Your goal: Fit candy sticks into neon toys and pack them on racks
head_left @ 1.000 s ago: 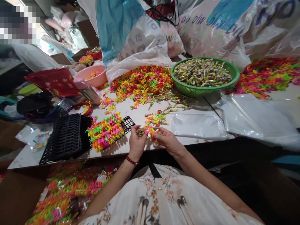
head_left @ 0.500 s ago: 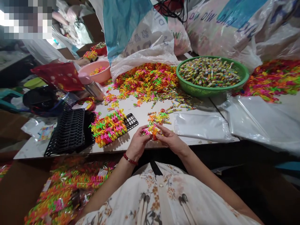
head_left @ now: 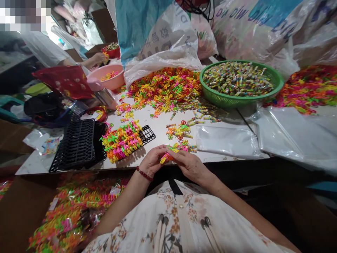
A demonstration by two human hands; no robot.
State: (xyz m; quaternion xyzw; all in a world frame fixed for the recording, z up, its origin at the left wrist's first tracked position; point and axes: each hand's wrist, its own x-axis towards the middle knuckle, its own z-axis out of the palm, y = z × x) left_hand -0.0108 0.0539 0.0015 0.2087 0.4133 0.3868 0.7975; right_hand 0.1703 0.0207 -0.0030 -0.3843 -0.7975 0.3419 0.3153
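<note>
Two hands at table (head_left: 158, 131) edge | left hand (head_left: 151, 162) and right hand (head_left: 190, 165) now lower, nearer body, grips pinched on small neon toy (head_left: 166, 157) | black rack (head_left: 126, 140) just left, part-filled.

1. Large plastic sack (head_left: 263, 24), upper right of the frame: blue capital letters run along its top edge, upside down from my seat; I read them roughly as "DIW DIW".
2. White and blue sack (head_left: 158, 38), top centre, just behind the heap of coloured rings: grey print, also inverted. I make out a few Chinese characters and part of the letters "DIW"; the rest is creased and I cannot read it.
3. Pinkish bag (head_left: 204, 38) between the two: one green letter, perhaps "W".
</note>
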